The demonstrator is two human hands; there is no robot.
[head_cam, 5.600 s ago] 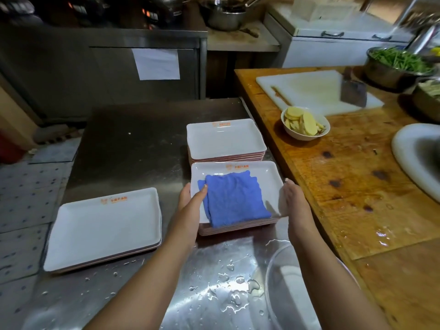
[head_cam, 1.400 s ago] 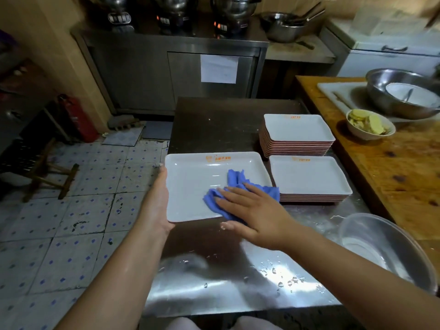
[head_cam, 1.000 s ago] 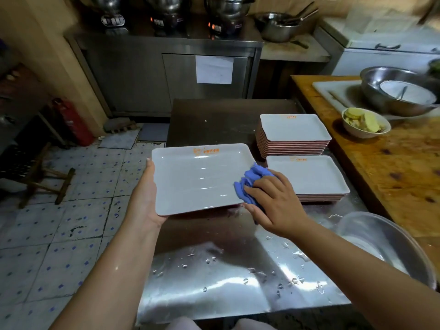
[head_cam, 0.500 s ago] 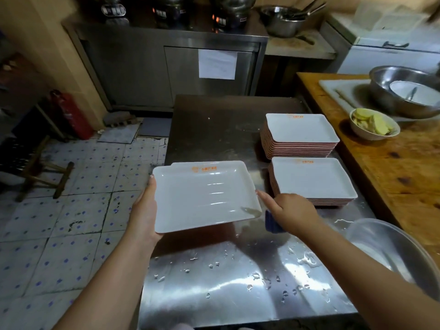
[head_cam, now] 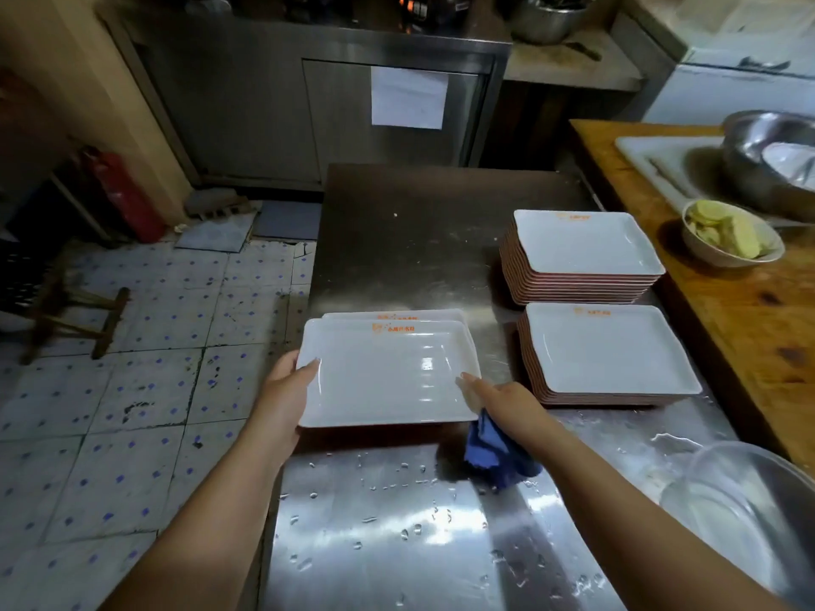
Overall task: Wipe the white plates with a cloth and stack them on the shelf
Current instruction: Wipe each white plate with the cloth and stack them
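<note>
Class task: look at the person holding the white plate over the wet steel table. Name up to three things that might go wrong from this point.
1. The white plate is held by the left hand at one edge and the right hand at the other, and that hand also grips the blue cloth; it may slip.
2. Water drops lie on the steel table, so a wiped plate set there could get wet again.
3. The plate below sits offset; stacking may end uneven.

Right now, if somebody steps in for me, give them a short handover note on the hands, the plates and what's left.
Left hand grips the left edge of the wiped plate, held over another plate on the steel table.
Right hand touches its right edge and holds the blue cloth.
Two stacks wait at right.
Left: set this plate down, wipe the rest, shelve them.
</note>
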